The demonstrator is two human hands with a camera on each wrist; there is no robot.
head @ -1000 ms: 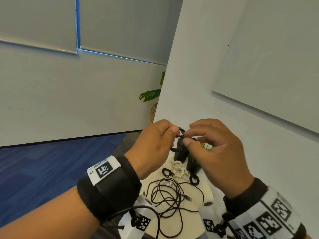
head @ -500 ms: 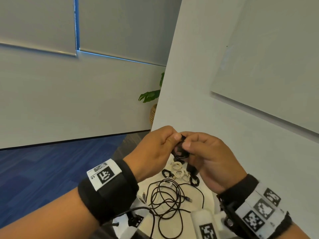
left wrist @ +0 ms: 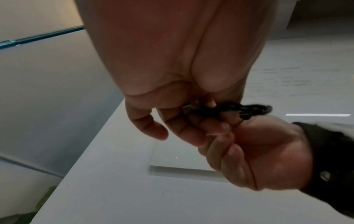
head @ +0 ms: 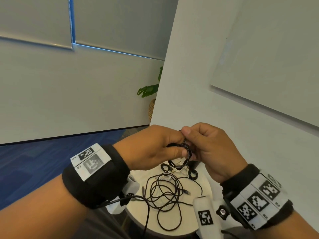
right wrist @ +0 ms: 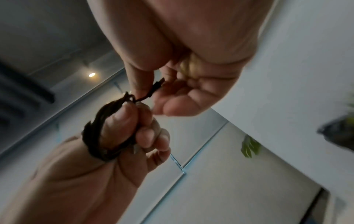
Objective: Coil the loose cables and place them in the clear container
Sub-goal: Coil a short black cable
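From the head view, both hands have dropped lower in the frame than a second ago and drawn closer together, and the small black cable coil (head: 185, 153) now hangs as a visible loop below the knuckles instead of peeking out above them. The left hand (head: 151, 147) has its fingers curled round one side of the coil, and the right hand (head: 212, 149) pinches it from the other. Below them on the round tabletop (head: 136, 214) lies a loose black cable (head: 165, 194), with several small coiled cables (head: 179, 169) beyond it, partly hidden by the hands; the clear container cannot be made out here. In the left wrist view the coil (left wrist: 247, 110) is blurred, held between the left fingers (left wrist: 182, 128) and the right hand (left wrist: 264, 153). In the right wrist view the coil (right wrist: 99, 133) wraps round the left hand (right wrist: 80, 174), and the right fingers (right wrist: 141, 78) pinch what seems to be the cable's plug end (right wrist: 156, 86), though blur makes that uncertain.
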